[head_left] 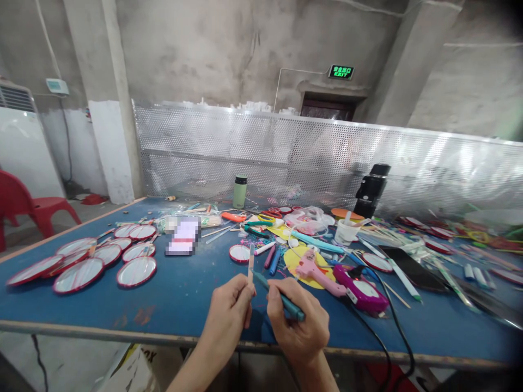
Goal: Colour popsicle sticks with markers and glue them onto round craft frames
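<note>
Near the front of the blue table, my left hand (230, 305) pinches a flat wooden craft stick (250, 263) upright; its upper part looks bluish grey. My right hand (300, 316) is closed round a teal marker pen (292, 306), whose tip points left at the stick. Whether the tip touches the stick, I cannot tell. Just beyond the hands lie a small round red-rimmed disc (240, 253), a purple marker (269, 255) and a blue marker (275, 262). To the right is a pink glue gun (318, 272) on a yellow disc (292, 257).
Several red-rimmed discs (137, 271) lie at left, beside a phone (183, 237). A magenta device (362, 291) with black cables sits at right. Behind stand a green bottle (240, 193), a white cup (346, 233) and a black flask (371, 190) before a perforated metal screen (245, 141).
</note>
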Available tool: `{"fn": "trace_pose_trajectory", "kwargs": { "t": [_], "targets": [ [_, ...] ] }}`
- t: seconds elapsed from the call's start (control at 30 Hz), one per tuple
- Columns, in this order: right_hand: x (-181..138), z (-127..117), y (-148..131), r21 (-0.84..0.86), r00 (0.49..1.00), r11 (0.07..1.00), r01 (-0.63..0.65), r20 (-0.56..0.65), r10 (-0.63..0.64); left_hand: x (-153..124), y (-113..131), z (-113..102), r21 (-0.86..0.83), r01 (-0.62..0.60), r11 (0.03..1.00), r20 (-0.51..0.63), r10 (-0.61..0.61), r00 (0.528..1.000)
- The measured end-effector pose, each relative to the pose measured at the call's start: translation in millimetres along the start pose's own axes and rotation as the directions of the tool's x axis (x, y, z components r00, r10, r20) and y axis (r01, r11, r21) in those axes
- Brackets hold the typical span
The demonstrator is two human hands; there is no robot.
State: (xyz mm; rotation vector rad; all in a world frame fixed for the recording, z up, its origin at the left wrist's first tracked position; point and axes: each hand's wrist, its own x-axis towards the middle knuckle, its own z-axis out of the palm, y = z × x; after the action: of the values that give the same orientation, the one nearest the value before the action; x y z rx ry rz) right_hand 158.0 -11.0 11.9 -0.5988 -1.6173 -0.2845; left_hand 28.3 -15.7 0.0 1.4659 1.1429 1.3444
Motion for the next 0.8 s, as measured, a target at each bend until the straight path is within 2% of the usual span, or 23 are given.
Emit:
{"fn": "trace_pose_trajectory", "kwargs": {
  "t": [0.8],
  "targets": [
    [-0.4, 1.2, -1.6, -0.010, 0.999, 1.000, -0.023, 0.042, 0.023, -2.6, 3.7, -5.1, 0.004, -0.001, 1.000, -0.002, 0.001, 1.000]
  ]
}}
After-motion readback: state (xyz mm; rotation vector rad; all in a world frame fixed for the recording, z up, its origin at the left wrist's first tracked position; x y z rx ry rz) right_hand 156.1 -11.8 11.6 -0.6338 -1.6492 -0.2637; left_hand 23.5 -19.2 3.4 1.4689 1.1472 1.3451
